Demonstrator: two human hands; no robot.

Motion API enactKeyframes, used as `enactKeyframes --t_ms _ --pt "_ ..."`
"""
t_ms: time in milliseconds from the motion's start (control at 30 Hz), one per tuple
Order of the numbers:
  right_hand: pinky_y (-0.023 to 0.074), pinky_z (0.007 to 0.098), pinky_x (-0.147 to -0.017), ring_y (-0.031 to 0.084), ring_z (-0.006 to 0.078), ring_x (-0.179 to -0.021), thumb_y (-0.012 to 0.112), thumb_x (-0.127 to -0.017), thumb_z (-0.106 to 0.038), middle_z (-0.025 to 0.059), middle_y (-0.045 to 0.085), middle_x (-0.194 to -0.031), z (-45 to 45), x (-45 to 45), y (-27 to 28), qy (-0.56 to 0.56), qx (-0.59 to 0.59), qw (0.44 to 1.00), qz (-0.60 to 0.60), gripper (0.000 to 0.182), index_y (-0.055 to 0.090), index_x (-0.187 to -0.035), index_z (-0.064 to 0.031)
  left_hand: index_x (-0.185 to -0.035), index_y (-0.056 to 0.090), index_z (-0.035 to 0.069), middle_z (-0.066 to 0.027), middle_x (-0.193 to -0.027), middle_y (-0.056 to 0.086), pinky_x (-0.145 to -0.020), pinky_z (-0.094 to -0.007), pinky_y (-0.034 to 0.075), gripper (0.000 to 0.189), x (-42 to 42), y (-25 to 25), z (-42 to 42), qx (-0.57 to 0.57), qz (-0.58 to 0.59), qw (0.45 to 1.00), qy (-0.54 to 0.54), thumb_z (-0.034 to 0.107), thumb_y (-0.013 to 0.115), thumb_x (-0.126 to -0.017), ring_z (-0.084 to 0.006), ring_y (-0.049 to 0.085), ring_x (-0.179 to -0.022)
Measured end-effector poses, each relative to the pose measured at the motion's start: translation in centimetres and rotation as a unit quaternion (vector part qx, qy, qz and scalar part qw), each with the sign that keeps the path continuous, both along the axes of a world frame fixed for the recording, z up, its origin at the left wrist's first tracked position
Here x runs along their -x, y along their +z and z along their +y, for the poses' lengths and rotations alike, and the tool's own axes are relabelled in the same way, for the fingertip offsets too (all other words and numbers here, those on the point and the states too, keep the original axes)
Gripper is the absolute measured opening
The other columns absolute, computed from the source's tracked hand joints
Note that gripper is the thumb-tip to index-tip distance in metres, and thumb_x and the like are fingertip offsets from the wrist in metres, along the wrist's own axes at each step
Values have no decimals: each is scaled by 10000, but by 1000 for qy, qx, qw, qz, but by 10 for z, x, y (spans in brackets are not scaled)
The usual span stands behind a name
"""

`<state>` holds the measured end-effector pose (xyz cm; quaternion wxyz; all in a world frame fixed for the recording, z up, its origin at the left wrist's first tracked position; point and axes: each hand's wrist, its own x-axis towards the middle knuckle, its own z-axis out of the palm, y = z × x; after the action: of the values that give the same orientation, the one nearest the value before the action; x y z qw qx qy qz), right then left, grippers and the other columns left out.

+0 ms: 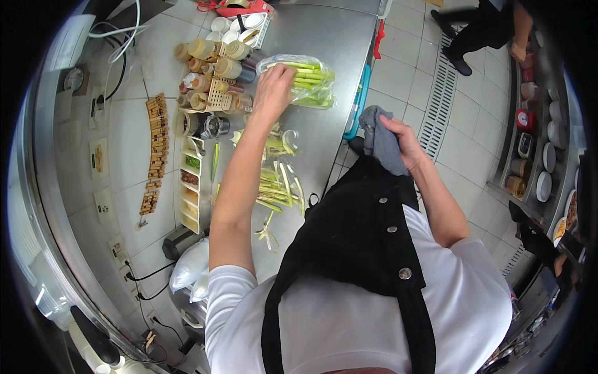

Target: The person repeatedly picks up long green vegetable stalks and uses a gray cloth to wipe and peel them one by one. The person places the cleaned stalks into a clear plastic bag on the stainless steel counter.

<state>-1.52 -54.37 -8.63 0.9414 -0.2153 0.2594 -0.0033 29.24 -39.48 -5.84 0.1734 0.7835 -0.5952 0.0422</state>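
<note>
My left hand (275,89) reaches over the steel counter (317,28), its bent fingers closed around the ends of green stalks (308,75) in a clear plastic bag (331,91); the fingertips are partly hidden. In my right hand (404,140), off the counter's edge, is a bunched grey cloth (383,145). Beside and beyond my left forearm, loose cut stalks (275,187) and pale leafy trimmings (280,142) lie on the steel. One thin green stalk (215,161) rests left of the forearm.
Squeeze bottles and jars (229,68) crowd baskets along the wall. Near them are a tray of white lids (254,21) and a divided container of chopped ingredients (191,177). A turquoise bin (359,107) adjoins the counter. Another person (486,28) stands by the dish shelves at right.
</note>
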Motion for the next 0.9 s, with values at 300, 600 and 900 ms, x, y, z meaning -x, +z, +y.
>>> enactKeyframes --t_ms 300,600,900 --pt "569 337 -752 687 190 -837 607 -986 -292 106 692 -1005 -47 -50 18 -4 43 999 10 332 622 -1156 -7 -1060 640 51 -106 -1059 603 -897 -426 469 246 -10 8 2 -4 33 999 -25 8 685 -822 -310 596 -1012" --pt "567 314 -706 686 156 -776 664 -955 -282 72 709 -938 -46 -79 1 40 29 999 -10 265 678 -1040 -32 -963 613 38 -108 -993 587 -915 -422 462 165 -17 4 7 -3 -21 998 -66 3 675 -814 -294 598 -995" --pt "567 354 -722 675 192 -793 621 -972 -319 90 684 -986 -37 -90 -3 60 23 998 -27 340 618 -1142 -25 -943 609 46 -85 -965 590 -948 -434 405 144 -20 11 6 -57 -42 993 -90 38 662 -809 -264 589 -980"
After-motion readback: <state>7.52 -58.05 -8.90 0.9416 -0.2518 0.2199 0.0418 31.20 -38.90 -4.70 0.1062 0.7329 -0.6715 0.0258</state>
